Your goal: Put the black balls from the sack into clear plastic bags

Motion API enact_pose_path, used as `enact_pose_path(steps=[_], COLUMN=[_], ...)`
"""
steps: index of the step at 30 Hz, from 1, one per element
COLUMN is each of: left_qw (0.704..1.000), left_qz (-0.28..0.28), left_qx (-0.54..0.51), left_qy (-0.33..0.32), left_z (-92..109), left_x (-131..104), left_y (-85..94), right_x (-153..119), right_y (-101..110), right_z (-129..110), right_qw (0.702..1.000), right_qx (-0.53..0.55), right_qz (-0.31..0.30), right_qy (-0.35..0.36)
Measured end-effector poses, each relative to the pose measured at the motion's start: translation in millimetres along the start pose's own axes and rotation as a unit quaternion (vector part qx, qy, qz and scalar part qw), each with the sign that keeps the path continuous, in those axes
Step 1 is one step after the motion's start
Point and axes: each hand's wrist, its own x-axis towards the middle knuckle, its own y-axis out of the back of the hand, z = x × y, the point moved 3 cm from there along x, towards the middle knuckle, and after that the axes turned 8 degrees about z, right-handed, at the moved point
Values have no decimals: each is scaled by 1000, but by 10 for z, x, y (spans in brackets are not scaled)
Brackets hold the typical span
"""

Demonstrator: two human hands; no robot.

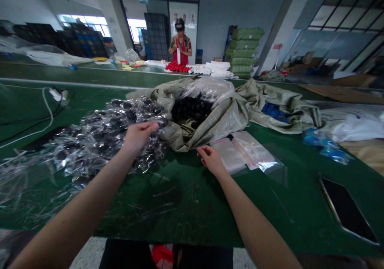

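My left hand (138, 136) is over the right side of a heap of black pieces in clear plastic bags (111, 127). Its thumb and fingers are closed on a bagged black piece (162, 120), beside the woven sack. My right hand (211, 159) hovers just left of a stack of clear flat bags (229, 155). Its fingers are loosely bent and a little apart, with nothing visible between them. Ahead of both hands, an open woven sack (231, 119) with a clear liner holds loose black round pieces (193, 109).
A second sack (300, 115) holds blue pieces. Bagged blue pieces (325, 145) and a phone (349, 209) lie at right on the green table (186, 205). A white cable (49, 117) runs at left. Across the table, a person (180, 47) stands behind red and white items.
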Motion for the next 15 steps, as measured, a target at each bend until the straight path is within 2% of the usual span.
enact_pose_path(steps=[1,2,3,5,7,9,12,14,15], left_qw=[990,966,942,891,844,815,816,833,841], left_qz=[79,126,122,36,-57,-92,-81,-99,-129], left_qx=[84,168,252,402,500,546,529,465,430], left_qy=[-80,-148,-187,-209,-188,-169,-217,-284,-303], left_z=[81,145,176,164,135,175,370,505,544], left_x=[174,322,450,636,727,767,797,798,796], left_y=[129,209,229,165,52,-72,-390,-753,-973], right_x=[3,1,-6,-30,-53,-57,-28,-2,11], right_y=[11,20,26,29,41,96,264,385,436], right_z=[-9,-23,-41,-89,-140,-184,-223,-214,-197], right_qw=[999,996,990,968,934,894,827,790,779], right_qx=[-33,-69,-108,-195,-291,-389,-516,-575,-594], right_qz=[9,17,25,33,39,66,140,168,171], right_qy=[24,53,86,155,204,211,171,130,110])
